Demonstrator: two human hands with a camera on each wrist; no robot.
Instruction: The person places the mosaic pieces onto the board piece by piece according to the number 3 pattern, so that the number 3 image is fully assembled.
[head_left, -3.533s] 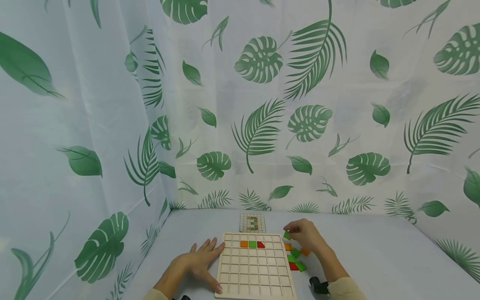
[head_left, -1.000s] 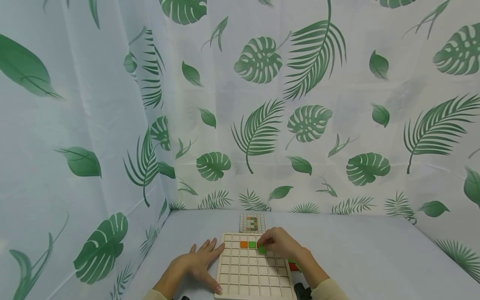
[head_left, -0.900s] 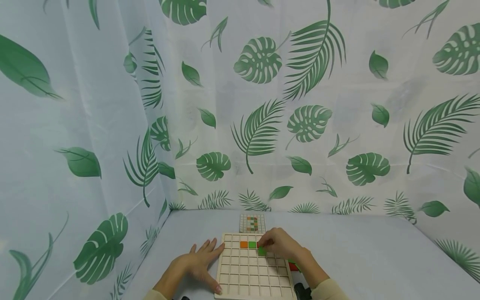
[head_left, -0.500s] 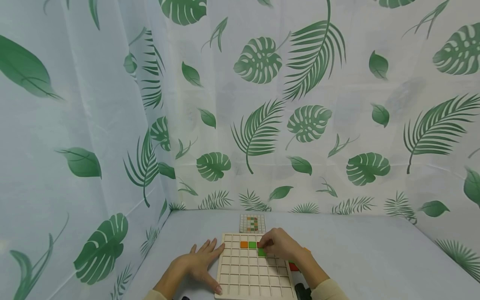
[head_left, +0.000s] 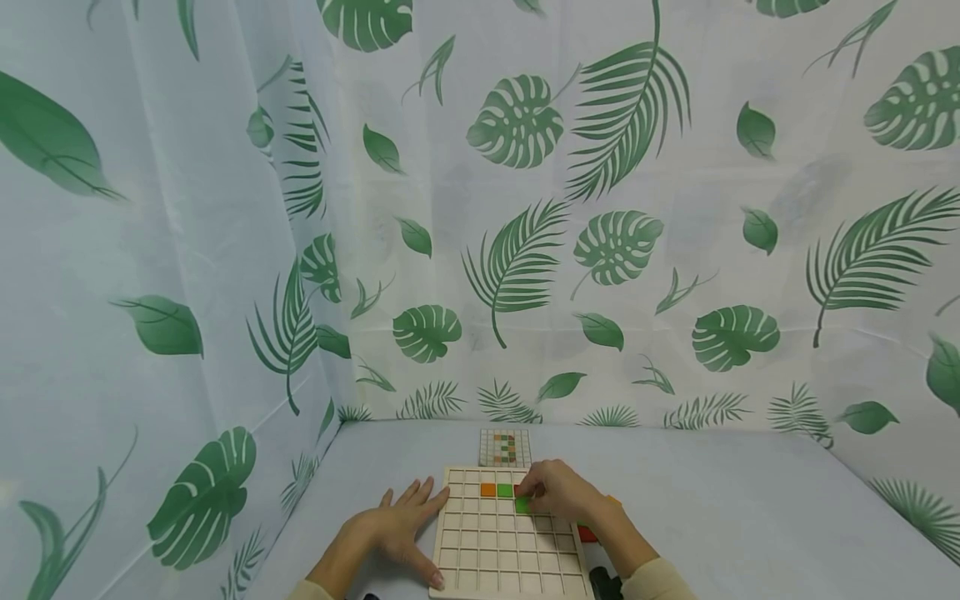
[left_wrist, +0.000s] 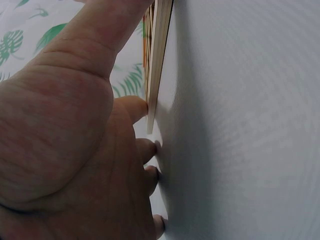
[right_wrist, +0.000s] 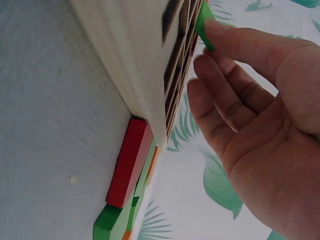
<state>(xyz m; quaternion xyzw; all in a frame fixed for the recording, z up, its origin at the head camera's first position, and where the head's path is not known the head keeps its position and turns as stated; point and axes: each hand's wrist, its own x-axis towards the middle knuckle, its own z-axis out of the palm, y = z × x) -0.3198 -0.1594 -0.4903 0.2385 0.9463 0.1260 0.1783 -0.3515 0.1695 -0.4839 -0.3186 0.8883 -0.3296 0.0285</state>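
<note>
A wooden grid board (head_left: 487, 560) lies flat in front of me in the head view. My right hand (head_left: 564, 490) is over its upper part and pinches a green square tile (head_left: 522, 505) at a cell in the third row from the top. The right wrist view shows the thumb pressed on that tile, which is tilted at the grid. In the row above sit an orange tile (head_left: 488, 489), another green tile (head_left: 505, 490) and a red piece, partly covered by my fingers. My left hand (head_left: 392, 528) rests with spread fingers along the board's left edge, thumb at the near corner.
Behind the board lies a small pattern card (head_left: 495, 438) with coloured squares. Loose tiles lie against the board's right side, mostly hidden by my right arm; a red tile (right_wrist: 130, 162) and several green and orange ones show there. A leaf-printed curtain (head_left: 525, 250) stands behind.
My right hand has carried the green tile from beside the board leftward onto the grid, below the red piece. Over the last second the tile has shifted only slightly. The left hand has stayed put.
</note>
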